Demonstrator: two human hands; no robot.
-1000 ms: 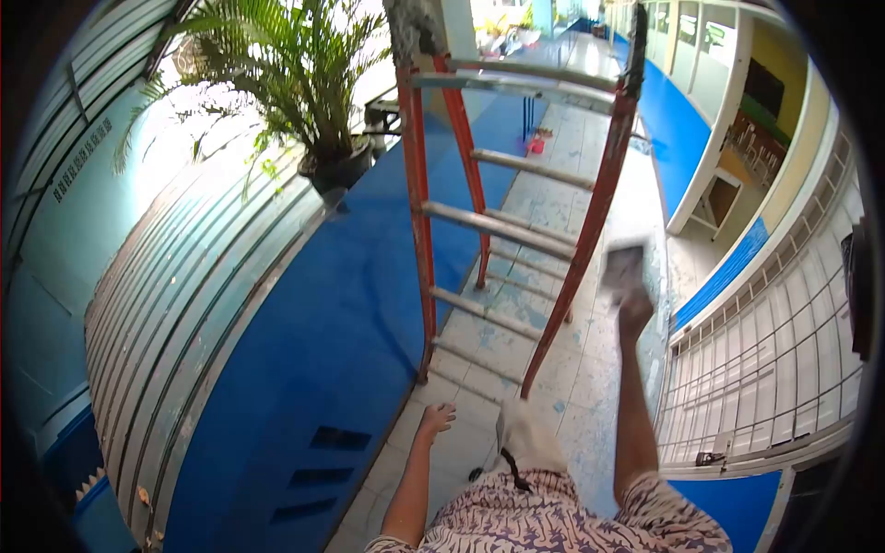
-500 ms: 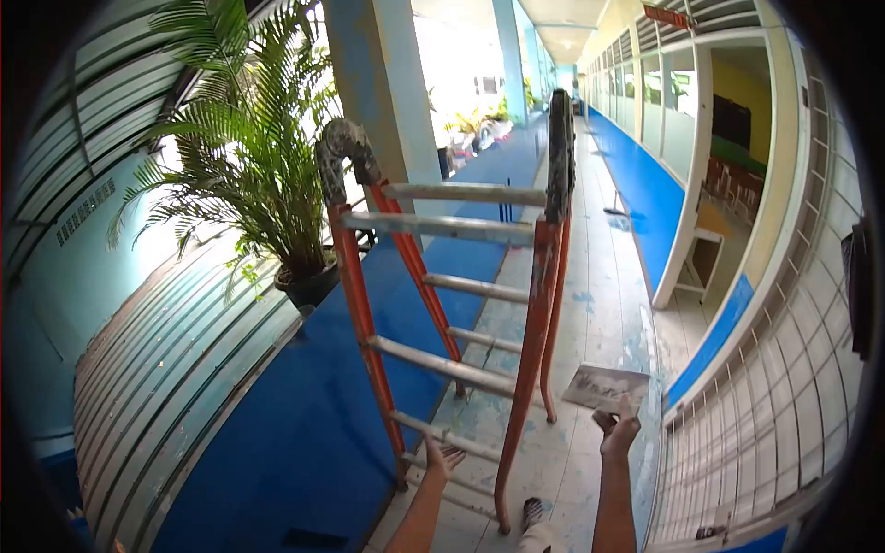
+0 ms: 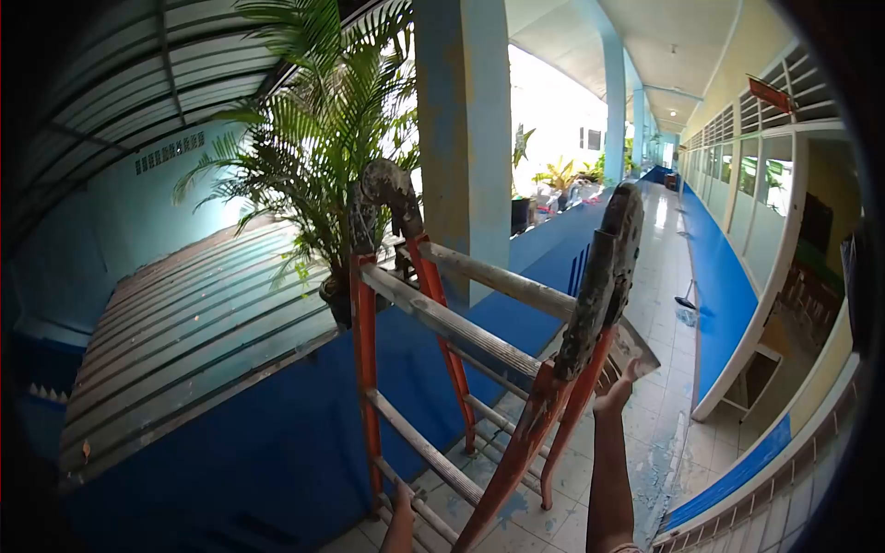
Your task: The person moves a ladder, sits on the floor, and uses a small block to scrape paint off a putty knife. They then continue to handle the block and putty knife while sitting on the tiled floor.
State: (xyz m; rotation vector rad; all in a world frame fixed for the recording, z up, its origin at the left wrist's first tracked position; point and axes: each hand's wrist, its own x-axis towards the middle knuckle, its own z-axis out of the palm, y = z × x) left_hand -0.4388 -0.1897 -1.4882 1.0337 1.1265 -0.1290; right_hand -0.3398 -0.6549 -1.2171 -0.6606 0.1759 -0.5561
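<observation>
An orange-red stepladder (image 3: pixel 429 448) with grey rungs and worn, dark curved tops stands in front of me on the tiled floor. My left hand (image 3: pixel 401 516) is low at its near side, against a lower rung, with the fingers mostly hidden. Beyond the ladder's right top, my right hand (image 3: pixel 616 394) holds a thin, flat greyish board (image 3: pixel 638 352) by its lower edge. The ladder's right side covers part of this board.
A low blue wall (image 3: pixel 277 415) runs along the left, with a potted palm (image 3: pixel 323 175) and a pillar (image 3: pixel 489 138) beside it. A mop (image 3: pixel 685 302) is on the corridor floor. At the right are a doorway (image 3: pixel 784 304) and a white grille (image 3: pixel 784 498).
The view has turned, and the ladder looks closer and more angled. My left hand has gone from spread fingers to lying against the rung. My right hand and the board are now partly behind the ladder.
</observation>
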